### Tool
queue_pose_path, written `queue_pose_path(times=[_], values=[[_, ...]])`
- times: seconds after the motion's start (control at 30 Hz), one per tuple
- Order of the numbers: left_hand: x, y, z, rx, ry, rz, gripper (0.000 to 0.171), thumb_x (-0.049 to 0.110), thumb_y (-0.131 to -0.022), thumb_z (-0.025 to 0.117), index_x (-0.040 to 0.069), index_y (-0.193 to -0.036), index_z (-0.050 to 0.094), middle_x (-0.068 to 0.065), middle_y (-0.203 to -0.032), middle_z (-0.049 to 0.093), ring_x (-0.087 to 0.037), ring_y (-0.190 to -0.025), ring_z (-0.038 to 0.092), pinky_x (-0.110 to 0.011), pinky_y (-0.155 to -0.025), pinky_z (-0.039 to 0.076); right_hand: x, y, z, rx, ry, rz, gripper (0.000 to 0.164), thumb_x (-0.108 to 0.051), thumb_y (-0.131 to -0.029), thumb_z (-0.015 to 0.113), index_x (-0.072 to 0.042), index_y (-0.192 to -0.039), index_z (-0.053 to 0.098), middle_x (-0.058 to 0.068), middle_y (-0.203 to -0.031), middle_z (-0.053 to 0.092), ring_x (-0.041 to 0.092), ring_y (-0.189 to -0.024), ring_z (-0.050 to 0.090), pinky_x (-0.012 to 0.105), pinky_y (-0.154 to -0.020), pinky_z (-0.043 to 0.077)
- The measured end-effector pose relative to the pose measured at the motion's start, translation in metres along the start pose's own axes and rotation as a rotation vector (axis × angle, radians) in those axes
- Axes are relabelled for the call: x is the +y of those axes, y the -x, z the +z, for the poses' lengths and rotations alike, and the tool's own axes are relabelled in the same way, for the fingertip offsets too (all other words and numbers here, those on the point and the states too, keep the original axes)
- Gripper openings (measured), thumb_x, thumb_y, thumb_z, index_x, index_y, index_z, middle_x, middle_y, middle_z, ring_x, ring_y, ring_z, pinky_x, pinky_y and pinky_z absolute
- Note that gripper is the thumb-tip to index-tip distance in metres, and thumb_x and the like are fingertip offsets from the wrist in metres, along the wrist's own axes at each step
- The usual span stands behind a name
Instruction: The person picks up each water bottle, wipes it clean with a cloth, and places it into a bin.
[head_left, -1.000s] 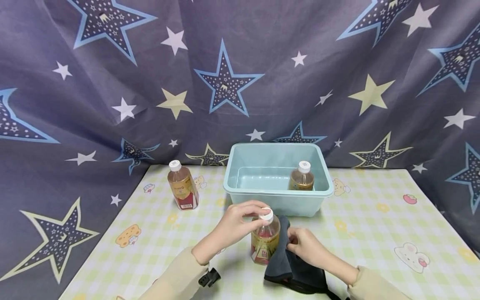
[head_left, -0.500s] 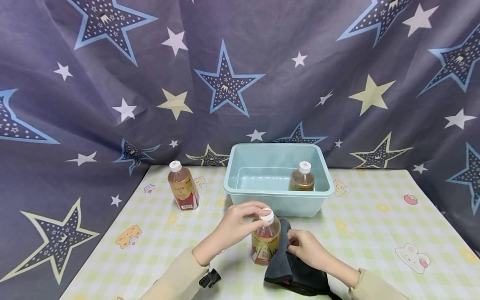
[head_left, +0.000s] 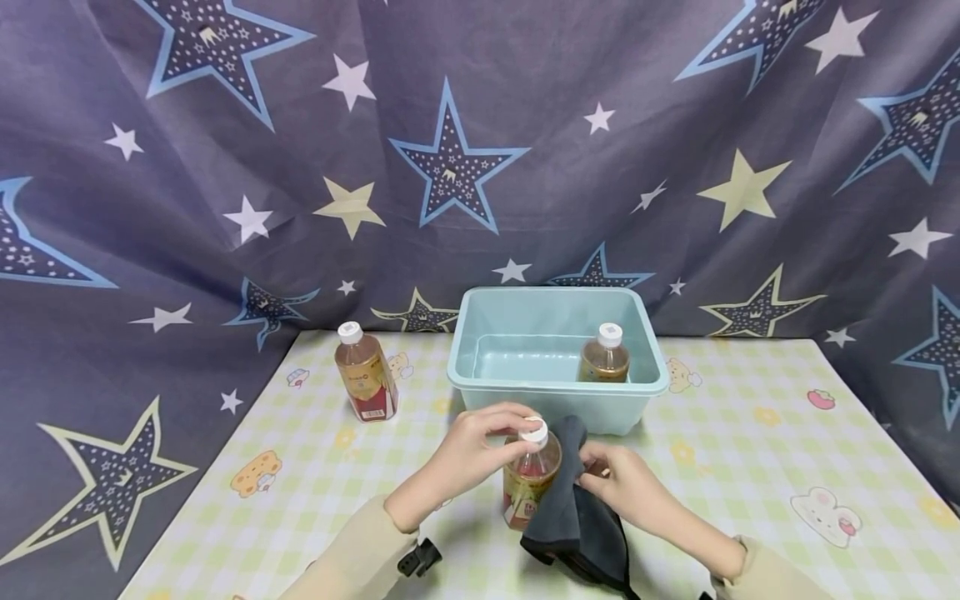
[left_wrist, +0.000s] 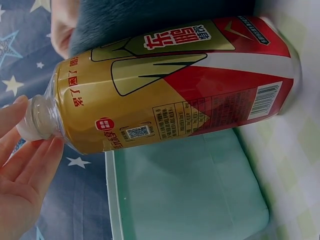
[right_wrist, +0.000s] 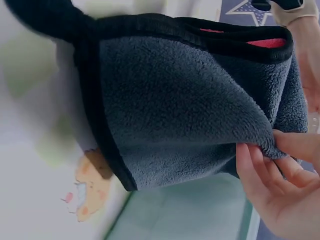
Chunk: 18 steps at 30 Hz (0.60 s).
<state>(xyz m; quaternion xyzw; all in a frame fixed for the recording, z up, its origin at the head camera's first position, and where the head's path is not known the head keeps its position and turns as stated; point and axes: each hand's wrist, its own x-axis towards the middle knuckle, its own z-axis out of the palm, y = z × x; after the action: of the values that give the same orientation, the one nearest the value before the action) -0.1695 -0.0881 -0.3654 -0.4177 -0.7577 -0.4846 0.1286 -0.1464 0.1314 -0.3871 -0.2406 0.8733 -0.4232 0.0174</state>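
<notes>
A bottle (head_left: 523,492) of amber drink with a white cap stands upright on the table. My left hand (head_left: 472,446) pinches its cap between thumb and fingers. In the left wrist view the bottle's label (left_wrist: 175,85) shows gold and red with a barcode. My right hand (head_left: 630,487) pinches a fold of a dark grey-blue fleece cloth (head_left: 573,521), which lies against the bottle's right side and covers part of it. Black edging and a bit of red lining on the cloth (right_wrist: 175,90) show in the right wrist view.
Behind the bottle is a light-blue plastic bin (head_left: 555,408) with a similar bottle (head_left: 604,363) standing inside at the right. Another such bottle (head_left: 366,375) stands at the table's back left. A checked tablecloth (head_left: 735,467) covers the table; a starry curtain (head_left: 555,75) hangs behind.
My right hand has shifted slightly right and away from me. The cloth's upper end has risen beside the bottle and its lower edge has swung left. My left hand keeps its hold on the cap.
</notes>
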Motion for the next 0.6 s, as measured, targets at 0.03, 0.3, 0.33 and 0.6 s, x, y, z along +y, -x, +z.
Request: queue_pose_path(times=[0.03,0.3,0.33,0.6], values=[[0.000,0.000,0.000,-0.001,-0.001,-0.003,0.017,0.013,-0.078,0.067,0.006,-0.093,0.067,-0.004,-0.102,0.063,-0.010,-0.093,0.059,-0.021,-0.078,0.050,-0.001,0.000,-0.001,0.007,-0.002,-0.008,0.013,0.005,-0.076,0.060,-0.007,-0.074,0.056,-0.003,-0.072,0.059,0.006,-0.067,0.057,0.021,-0.058,0.048],[0.001,-0.001,-0.001,-0.005,0.010,-0.019,0.018,0.013,-0.078,0.067,0.006,-0.095,0.067,-0.003,-0.102,0.063,-0.009,-0.092,0.059,-0.021,-0.078,0.050,-0.008,-0.001,-0.006,0.031,-0.007,-0.022,0.012,0.003,-0.077,0.062,-0.007,-0.075,0.056,-0.003,-0.073,0.059,0.007,-0.068,0.057,0.021,-0.058,0.048],[0.000,-0.001,-0.002,-0.005,0.005,-0.013,0.018,0.013,-0.078,0.066,0.006,-0.095,0.067,-0.003,-0.102,0.063,-0.009,-0.092,0.059,-0.021,-0.077,0.050,-0.008,-0.001,-0.006,0.033,-0.006,-0.019,0.012,0.003,-0.076,0.062,-0.008,-0.075,0.056,-0.003,-0.073,0.059,0.007,-0.068,0.057,0.021,-0.058,0.048],[0.000,0.000,-0.001,-0.007,-0.002,-0.028,0.020,0.014,-0.078,0.066,0.006,-0.096,0.067,-0.003,-0.102,0.063,-0.009,-0.091,0.059,-0.021,-0.076,0.050,0.003,-0.004,0.002,0.012,0.025,0.009,0.014,0.006,-0.074,0.060,-0.008,-0.071,0.056,-0.004,-0.069,0.058,0.004,-0.062,0.054,0.020,-0.054,0.046]])
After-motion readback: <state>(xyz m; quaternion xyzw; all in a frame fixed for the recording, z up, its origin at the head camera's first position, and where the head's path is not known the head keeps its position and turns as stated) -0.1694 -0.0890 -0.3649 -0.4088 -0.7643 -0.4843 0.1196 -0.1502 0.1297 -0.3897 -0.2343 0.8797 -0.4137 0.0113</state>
